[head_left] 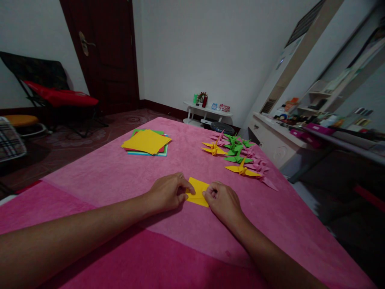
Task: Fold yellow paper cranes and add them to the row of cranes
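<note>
A small yellow square of folded origami paper [197, 192] lies on the pink cloth between my two hands. My left hand [170, 192] grips its left edge, with thumb and forefinger curled at the paper. On the opposite side, my right hand [221, 197] has its thumb on the paper near the right edge, fingers curled in. A faint crease line crosses the paper between the fingertips. Beyond my right hand stands a yellow paper crane [242, 169], with another yellow crane [214, 149] farther back.
Several green paper cranes [237, 154] and pink paper cranes [260, 165] crowd the table's right edge. A stack of coloured paper sheets [146, 142], yellow on top, lies at the back left. The pink-covered table [114, 176] ends beside a cluttered white dresser [276, 140].
</note>
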Demonstrator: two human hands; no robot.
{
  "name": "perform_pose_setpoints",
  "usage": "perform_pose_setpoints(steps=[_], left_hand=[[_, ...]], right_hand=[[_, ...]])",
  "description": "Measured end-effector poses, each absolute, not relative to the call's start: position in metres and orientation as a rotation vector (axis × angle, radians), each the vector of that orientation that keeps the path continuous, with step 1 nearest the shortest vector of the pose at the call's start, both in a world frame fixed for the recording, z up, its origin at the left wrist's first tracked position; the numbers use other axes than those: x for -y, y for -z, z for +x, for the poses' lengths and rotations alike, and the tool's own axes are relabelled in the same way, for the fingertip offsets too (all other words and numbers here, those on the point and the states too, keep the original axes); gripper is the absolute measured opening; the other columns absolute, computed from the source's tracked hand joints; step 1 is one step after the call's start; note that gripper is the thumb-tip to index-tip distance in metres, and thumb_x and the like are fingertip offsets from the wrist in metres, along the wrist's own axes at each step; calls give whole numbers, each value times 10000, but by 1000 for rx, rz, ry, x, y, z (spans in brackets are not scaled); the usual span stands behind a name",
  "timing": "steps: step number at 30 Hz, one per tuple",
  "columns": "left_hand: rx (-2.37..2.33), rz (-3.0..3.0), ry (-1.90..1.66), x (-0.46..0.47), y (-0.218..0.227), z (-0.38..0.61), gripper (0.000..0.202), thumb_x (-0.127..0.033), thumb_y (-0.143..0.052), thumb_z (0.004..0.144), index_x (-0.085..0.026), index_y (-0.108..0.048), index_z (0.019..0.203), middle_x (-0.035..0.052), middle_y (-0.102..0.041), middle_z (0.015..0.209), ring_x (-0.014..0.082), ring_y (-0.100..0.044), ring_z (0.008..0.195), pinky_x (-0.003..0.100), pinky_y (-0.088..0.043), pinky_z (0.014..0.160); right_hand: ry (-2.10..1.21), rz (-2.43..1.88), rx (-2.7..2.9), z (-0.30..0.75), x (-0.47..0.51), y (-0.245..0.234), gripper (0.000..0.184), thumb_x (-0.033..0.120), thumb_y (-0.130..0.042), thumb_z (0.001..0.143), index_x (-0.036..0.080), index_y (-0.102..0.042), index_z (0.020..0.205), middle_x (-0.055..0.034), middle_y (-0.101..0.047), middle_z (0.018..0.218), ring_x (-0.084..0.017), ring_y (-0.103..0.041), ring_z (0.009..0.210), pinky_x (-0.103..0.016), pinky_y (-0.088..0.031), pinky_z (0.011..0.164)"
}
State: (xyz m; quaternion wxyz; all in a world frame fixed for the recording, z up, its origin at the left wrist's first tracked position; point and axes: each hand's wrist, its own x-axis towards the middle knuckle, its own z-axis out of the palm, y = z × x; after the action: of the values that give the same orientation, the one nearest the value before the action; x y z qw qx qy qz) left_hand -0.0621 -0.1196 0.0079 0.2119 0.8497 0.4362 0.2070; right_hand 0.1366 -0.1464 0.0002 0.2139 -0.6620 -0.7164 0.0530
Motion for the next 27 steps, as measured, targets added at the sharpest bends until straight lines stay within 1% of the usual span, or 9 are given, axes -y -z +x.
perform_pose_setpoints(steps=[4, 8, 11, 13, 16, 19, 24, 26, 27], left_hand=[[-1161, 2382, -529, 117, -6, -64, 264, -207, -570, 705, -341, -704, 889, 5, -574, 892, 139, -524, 773, 223, -351, 633], [-1111, 2384, -538, 115, -4, -63, 254, -198, -563, 713, -324, -712, 875, 3, -583, 874, 132, -524, 761, 211, -351, 625], [-1095, 2365, -539, 112, -4, -63, 230, -199, -573, 705, -311, -715, 846, 2, -588, 873, 131, -527, 760, 207, -352, 624], [-1105, 2348, -527, 111, -4, -64, 193, -202, -588, 692, -286, -713, 811, 5, -591, 867, 133, -529, 762, 208, -351, 630], [-1166, 2327, -543, 109, -4, -64, 185, -213, -637, 643, -242, -663, 824, -4, -596, 828, 132, -525, 734, 214, -347, 627], [-1242, 2284, -589, 110, -4, -64, 339, -246, -681, 598, -216, -566, 915, -24, -593, 776, 124, -507, 668, 215, -333, 585], [-1277, 2185, -640, 111, -2, -66, 557, -290, -677, 600, -226, -483, 1118, -24, -601, 815, 112, -505, 636, 207, -316, 546], [-1268, 2115, -632, 105, -1, -64, 479, -303, -678, 594, -216, -549, 1047, -30, -600, 764, 107, -494, 604, 202, -304, 522], [-1250, 2067, -620, 101, 0, -63, 355, -318, -672, 598, -198, -600, 925, -32, -590, 704, 103, -481, 577, 201, -293, 506]], right_hand=[[-151, -1829, 1968, 138, 145, 1, 56, 228, -589, 702, 190, -548, 698, 7, -568, 738, -111, -495, 610, -222, -288, 539], [-159, -1871, 1906, 141, 141, 1, 277, 250, -660, 650, 203, -532, 891, -9, -570, 910, -111, -516, 645, -232, -321, 579], [-249, -1886, 1927, 142, 133, -4, 358, 249, -686, 620, 213, -544, 947, -5, -599, 900, -127, -548, 696, -236, -329, 597], [-339, -1905, 1978, 143, 126, -9, 325, 234, -692, 594, 214, -578, 897, 14, -610, 781, -132, -549, 674, -226, -314, 560], [-473, -1941, 2041, 143, 116, -17, 200, 223, -697, 550, 191, -607, 725, 33, -571, 627, -111, -506, 565, -209, -268, 484], [-579, -1901, 2022, 144, 112, -19, 113, 192, -678, 527, 168, -590, 593, 48, -524, 554, -86, -455, 509, -193, -242, 449], [-943, -1660, 1735, 143, 112, -16, 110, 155, -627, 513, 151, -533, 568, 69, -483, 488, -67, -428, 450, -179, -263, 428], [-1110, -1523, 1580, 140, 109, -19, 140, 153, -617, 512, 158, -487, 562, 77, -469, 467, -62, -417, 420, -179, -274, 418], [-1157, -1457, 1520, 138, 106, -23, 156, 153, -618, 509, 162, -470, 558, 79, -467, 458, -60, -416, 409, -180, -282, 415]])
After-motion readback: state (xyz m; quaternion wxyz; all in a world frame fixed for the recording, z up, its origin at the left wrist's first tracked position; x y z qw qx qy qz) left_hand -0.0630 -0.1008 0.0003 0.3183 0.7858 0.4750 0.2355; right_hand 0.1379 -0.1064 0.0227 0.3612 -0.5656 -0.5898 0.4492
